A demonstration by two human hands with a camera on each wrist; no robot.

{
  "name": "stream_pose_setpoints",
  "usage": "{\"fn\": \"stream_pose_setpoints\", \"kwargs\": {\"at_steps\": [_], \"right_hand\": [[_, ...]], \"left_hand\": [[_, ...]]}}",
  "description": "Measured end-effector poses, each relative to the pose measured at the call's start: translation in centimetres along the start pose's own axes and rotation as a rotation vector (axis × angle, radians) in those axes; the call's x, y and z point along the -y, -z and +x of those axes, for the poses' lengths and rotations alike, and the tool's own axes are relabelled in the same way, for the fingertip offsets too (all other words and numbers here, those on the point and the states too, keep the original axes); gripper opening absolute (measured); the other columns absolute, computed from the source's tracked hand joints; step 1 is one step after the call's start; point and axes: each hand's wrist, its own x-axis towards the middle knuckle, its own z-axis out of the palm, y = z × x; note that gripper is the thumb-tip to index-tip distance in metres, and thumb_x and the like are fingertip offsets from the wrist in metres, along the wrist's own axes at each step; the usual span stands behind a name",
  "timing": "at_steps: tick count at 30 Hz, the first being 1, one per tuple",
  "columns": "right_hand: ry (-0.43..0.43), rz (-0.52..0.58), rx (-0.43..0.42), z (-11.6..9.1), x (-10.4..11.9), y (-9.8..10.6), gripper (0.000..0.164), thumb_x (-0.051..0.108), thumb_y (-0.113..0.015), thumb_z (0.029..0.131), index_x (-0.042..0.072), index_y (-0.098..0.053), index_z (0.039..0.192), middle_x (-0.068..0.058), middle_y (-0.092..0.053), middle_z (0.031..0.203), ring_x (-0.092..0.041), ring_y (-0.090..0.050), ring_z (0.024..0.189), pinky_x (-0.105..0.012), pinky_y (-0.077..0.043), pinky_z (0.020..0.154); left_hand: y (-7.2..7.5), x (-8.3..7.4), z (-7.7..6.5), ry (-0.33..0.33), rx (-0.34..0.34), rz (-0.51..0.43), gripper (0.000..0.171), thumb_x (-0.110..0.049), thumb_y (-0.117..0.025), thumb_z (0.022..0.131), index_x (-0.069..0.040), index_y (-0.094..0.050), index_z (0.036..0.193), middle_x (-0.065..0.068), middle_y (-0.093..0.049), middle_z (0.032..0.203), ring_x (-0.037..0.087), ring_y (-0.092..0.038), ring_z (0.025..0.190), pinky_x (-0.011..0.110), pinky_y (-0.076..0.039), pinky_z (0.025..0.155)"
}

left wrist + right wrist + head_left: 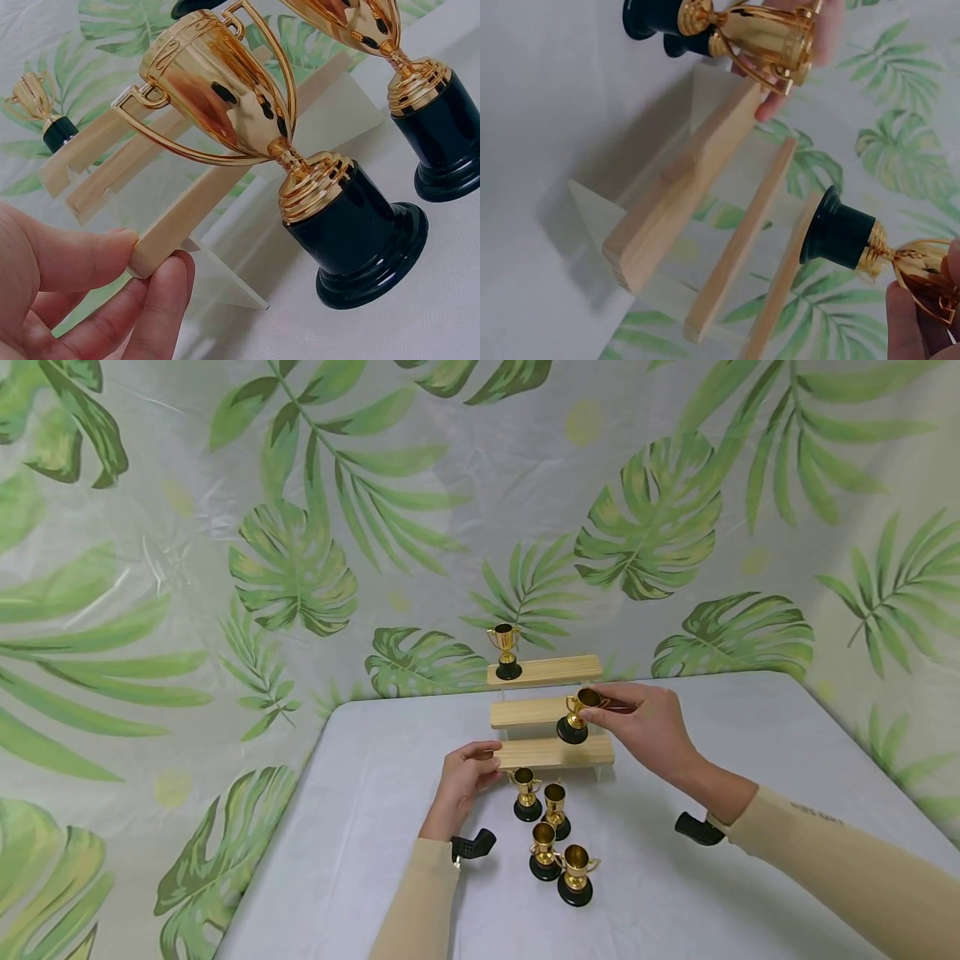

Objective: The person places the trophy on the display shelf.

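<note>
Gold-coloured cup on a black base, one held trophy (574, 725): it was at the right end of the stepped stand, its place in the head view being against the middle plank (523, 713) and the rear edge of the front plank (555, 752). Contact between base and wood could not be told.

Right hand (651, 727): thumb and fingers closed in a pinch on the cup and handle side. The held trophy lay to the left of this hand, base lowest, its long axis near upright with the cup leaning slightly toward the fingers. That axis crossed the planks, which ran left to right; the right hand was the nearer of the two to their right ends.

Left hand (462, 777): thumb above and fingers beneath, pinching the left end of the front plank; no trophy in its grip.

Rear plank (558, 671), pale wood, highest of three: one placed trophy (506, 645), upright at its left end.

White-covered table (375, 827): four trophies standing before the stand, namely a far-left trophy (527, 795), a second trophy (555, 807) beside it, a third trophy (543, 848) and a nearest trophy (576, 875).

Backdrop (294, 564): pale cloth, green leaf print.
</note>
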Motion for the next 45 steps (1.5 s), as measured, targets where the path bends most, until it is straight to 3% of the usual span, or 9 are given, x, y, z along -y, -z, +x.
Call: {"fn": "stream_pose_setpoints", "kwargs": {"at_steps": [15,21,33,45], "right_hand": [[-0.028,0.047,-0.058,2.8,-0.2,-0.5,0.045,0.034,-0.082,0.085,0.011,-0.074,0.123,-0.007,-0.075,0.105,-0.016,-0.072,0.088,-0.020,-0.057,0.069],[-0.033,0.065,-0.059,4.2,-0.5,-0.6,0.041,0.031,-0.082,0.086,0.012,-0.075,0.122,-0.007,-0.074,0.107,-0.018,-0.071,0.090,-0.019,-0.057,0.070],[-0.037,0.079,-0.086,6.6,-0.4,-1.1,0.041,0.030,-0.083,0.085,0.014,-0.075,0.121,-0.008,-0.075,0.107,-0.015,-0.070,0.087,-0.021,-0.056,0.064],[-0.044,0.014,-0.067,8.5,-0.3,-1.8,0.042,0.032,-0.082,0.086,0.014,-0.074,0.123,-0.009,-0.075,0.104,-0.018,-0.070,0.088,-0.024,-0.055,0.066]], "left_hand": [[0.0,0.0,0.0,-0.024,0.006,-0.005,0.029,0.007,-0.072,0.085,0.000,-0.074,0.113,0.014,-0.070,0.098,0.018,-0.068,0.079,0.033,-0.060,0.075],[0.0,-0.1,0.0,-0.013,0.008,0.000,0.029,0.007,-0.072,0.085,-0.001,-0.074,0.113,0.014,-0.069,0.100,0.019,-0.068,0.081,0.036,-0.060,0.078],[0.0,-0.1,0.1,-0.009,0.006,-0.010,0.030,0.008,-0.072,0.084,0.000,-0.074,0.113,0.013,-0.070,0.099,0.018,-0.068,0.080,0.037,-0.060,0.079],[0.0,-0.1,0.0,-0.010,0.007,-0.007,0.029,0.008,-0.072,0.084,-0.001,-0.075,0.112,0.013,-0.069,0.099,0.018,-0.068,0.081,0.038,-0.060,0.080]]}}
